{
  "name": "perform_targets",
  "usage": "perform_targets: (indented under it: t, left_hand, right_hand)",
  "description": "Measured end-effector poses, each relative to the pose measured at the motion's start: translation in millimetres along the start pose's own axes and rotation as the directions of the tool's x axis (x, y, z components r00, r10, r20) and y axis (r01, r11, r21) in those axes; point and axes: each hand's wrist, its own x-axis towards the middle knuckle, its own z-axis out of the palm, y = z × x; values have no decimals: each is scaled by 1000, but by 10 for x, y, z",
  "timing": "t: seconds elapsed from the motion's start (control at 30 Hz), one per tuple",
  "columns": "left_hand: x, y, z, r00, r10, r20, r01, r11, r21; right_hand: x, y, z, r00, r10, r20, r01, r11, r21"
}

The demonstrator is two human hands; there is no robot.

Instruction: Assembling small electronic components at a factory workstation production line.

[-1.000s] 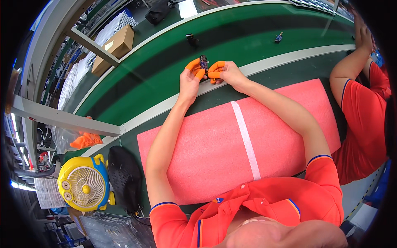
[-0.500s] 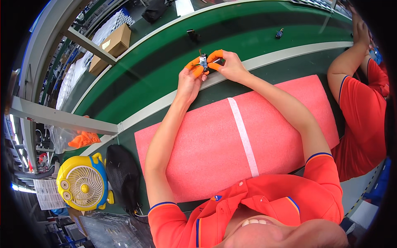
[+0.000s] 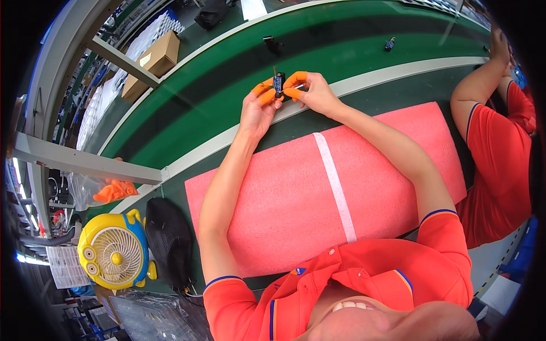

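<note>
1. Green surface (image 3: pixel 341 34): extends beyond the pink foam block (image 3: pixel 273 199).
2. Left hand (image 3: pixel 257 111): closed, orange-covered fingertips pinching the circuit module (image 3: pixel 278 83).
3. Right hand (image 3: pixel 319 96): fingers curled at the module's right side; grip cannot be determined.
4. Circuit module: between the hands; handling appears under way, completion not shown.
5. Blue part (image 3: pixel 389 44): lies on the surface, unheld.
</note>
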Motion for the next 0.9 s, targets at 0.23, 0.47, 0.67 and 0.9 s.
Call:
perform_targets:
  t: [0.23,0.47,0.67,0.9]
  left_hand:
    - [-4,-38,-15,998,8,65,-14,996,87]
    - [1,70,-61,997,-79,6,79,992,-101]
    - [-6,47,-58,999,-30,22,30,999,17]
    - [39,-9,-54,997,-29,67,23,997,80]
  right_hand:
    - [-36,-76,64,993,60,-105,-76,985,-157]
    - [30,45,-49,744,-659,108,643,663,-383]
    - [-24,-47,33,954,-300,-28,283,925,-254]
    - [17,40,-7,962,-264,-69,236,934,-268]
